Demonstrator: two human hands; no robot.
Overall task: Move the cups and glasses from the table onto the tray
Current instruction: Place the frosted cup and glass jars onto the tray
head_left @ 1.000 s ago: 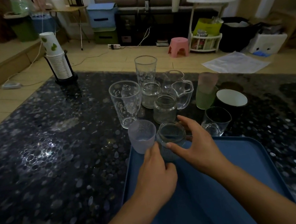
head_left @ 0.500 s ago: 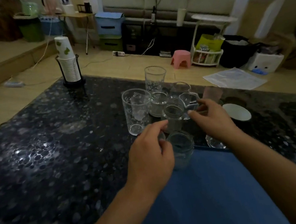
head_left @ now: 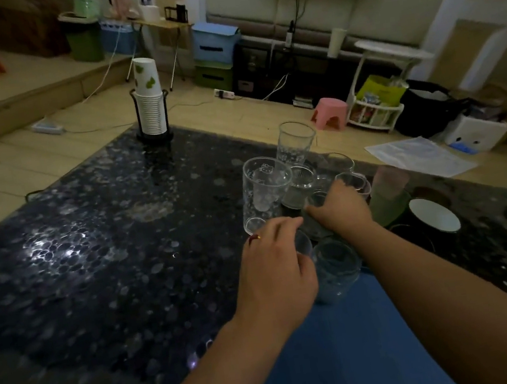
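Note:
A blue tray (head_left: 352, 358) lies at the table's near edge with one small glass jar (head_left: 336, 268) standing at its far rim. My left hand (head_left: 273, 267) is curled over a frosted cup just left of that jar; only a bit of the cup's rim (head_left: 303, 244) shows. My right hand (head_left: 342, 209) reaches past the tray and wraps another small glass jar (head_left: 314, 202) in the cluster. Behind stand a printed tall glass (head_left: 262, 193), a plain tall glass (head_left: 295, 142), a short glass (head_left: 299, 185) and a glass mug (head_left: 353, 178).
Stacked pink and green cups (head_left: 389, 194) and a dark cup with a white inside (head_left: 433, 214) stand right of my right hand. A holder of paper cups (head_left: 151, 108) stands at the far left corner of the dark pebble-patterned table (head_left: 92, 265).
My right hand left the jar on the tray and reached forward onto a jar in the cluster. My left hand moved over the frosted cup. The view shifted left.

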